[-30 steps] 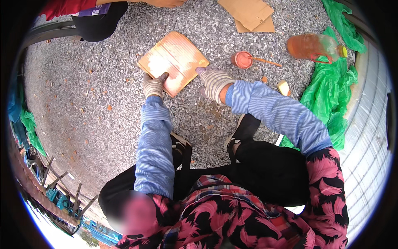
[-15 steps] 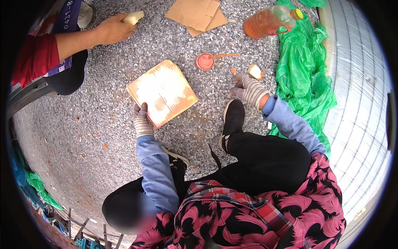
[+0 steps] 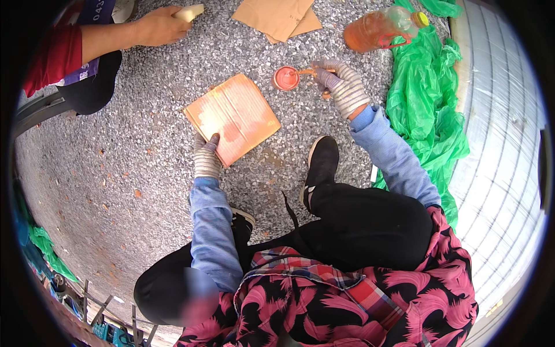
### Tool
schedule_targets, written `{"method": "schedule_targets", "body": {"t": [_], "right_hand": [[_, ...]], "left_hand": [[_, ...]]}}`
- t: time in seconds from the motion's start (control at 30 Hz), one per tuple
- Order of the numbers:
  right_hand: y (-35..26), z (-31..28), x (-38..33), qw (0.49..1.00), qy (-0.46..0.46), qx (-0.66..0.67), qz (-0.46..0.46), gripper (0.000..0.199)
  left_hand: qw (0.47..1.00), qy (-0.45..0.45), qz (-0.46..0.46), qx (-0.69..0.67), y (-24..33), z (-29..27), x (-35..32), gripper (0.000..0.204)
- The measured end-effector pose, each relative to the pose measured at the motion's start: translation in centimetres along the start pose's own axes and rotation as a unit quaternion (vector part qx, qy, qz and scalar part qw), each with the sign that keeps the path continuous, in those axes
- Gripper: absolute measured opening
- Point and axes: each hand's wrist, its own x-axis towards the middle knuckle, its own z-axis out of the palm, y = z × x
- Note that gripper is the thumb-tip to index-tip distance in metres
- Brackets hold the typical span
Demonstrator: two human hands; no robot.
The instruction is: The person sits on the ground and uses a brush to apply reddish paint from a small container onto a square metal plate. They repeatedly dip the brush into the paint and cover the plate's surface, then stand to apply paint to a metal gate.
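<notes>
Left grip [image 3: 206, 156] pinches one pink-smeared square of cardboard [image 3: 243, 110] mid-frame; two brown sheets [image 3: 269, 17] lie top centre, one bottle [image 3: 373, 32] upper right, one cup [image 3: 285, 78] upper centre, one stick [image 3: 304, 72] at the right grip [image 3: 345, 87], whether clasped I cannot tell.

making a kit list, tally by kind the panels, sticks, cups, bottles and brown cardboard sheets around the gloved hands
panel: 1, gripped at its edge by the left hand
stick: 1, at the right hand
cup: 1
bottle: 1
brown cardboard sheets: 2, overlapping
total: 6
</notes>
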Motion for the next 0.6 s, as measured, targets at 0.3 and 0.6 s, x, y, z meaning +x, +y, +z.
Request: {"method": "schedule_targets", "body": {"t": [0.3, 0.6], "right_hand": [[-2.4, -1.5, -2.0, 0.998, 0.047, 0.029, -0.035, 0.029], [-1.5, -3.5, -1.6, 0.994, 0.083, 0.062, -0.034, 0.029]], "left_hand": [[1.0, -0.016, 0.008, -0.02, 0.6, 0.5, -0.3, 0.051], [0.996, 0.0, -0.019, -0.087, -0.6, 0.8, 0.0, 0.039]]}}
